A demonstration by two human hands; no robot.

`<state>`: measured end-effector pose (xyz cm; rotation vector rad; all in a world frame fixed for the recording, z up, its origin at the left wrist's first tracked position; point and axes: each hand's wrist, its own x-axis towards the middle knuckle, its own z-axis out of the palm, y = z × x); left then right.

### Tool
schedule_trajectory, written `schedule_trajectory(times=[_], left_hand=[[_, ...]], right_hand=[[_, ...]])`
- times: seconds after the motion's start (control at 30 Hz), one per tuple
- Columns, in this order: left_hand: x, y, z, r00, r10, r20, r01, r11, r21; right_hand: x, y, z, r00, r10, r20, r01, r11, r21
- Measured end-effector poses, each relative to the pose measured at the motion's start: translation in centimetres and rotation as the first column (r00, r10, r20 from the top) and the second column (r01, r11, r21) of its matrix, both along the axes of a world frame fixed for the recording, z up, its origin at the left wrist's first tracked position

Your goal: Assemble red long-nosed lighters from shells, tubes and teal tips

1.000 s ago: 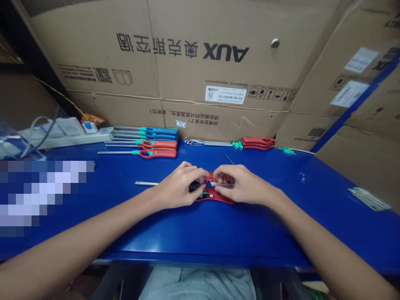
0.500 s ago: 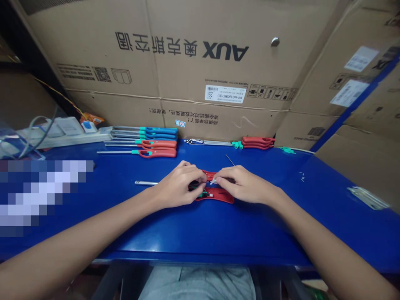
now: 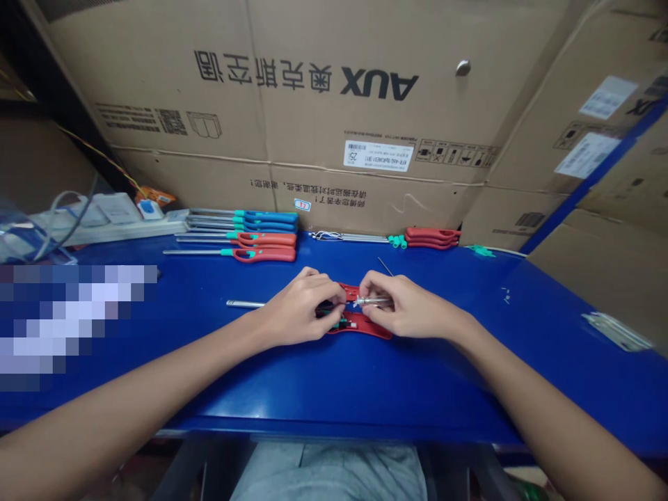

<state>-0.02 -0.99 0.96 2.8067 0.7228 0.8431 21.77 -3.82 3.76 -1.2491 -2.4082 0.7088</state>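
Observation:
My right hand is closed around a clear, narrow lighter gas tank, whose whitish tip points left. Close by, my left hand pinches its fingertips together; what lies in them is hidden. Below both hands rests an open red lighter handle half, with a green part and a small white piece in it. Another red handle half shows behind the fingers. A metal lighter tube sticks out to the left from under my left hand.
Assembled blue lighters and red lighters lie at the back left. Metal tubes and red handles lie farther right. A thin rod is behind my right hand. A white power strip and cardboard border the table.
My right fingers have shifted and spread around the gas tank, so more of its clear body shows. My left hand stays almost in place. The view has moved slightly.

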Motion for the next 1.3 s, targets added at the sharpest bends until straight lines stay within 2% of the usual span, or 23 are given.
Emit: schedule_trajectory(times=[0.27, 1.3], left_hand=[[0.02, 0.06, -0.09, 1.000, 0.000, 0.003, 0.000, 1.000, 0.007], [0.08, 0.11, -0.26, 1.000, -0.027, 0.016, 0.026, 1.000, 0.016]], right_hand=[[-0.30, -0.22, 0.31, 0.999, 0.034, 0.015, -0.035, 0.997, 0.074], [-0.31, -0.23, -0.13, 0.999, 0.048, 0.013, -0.049, 0.995, 0.091]])
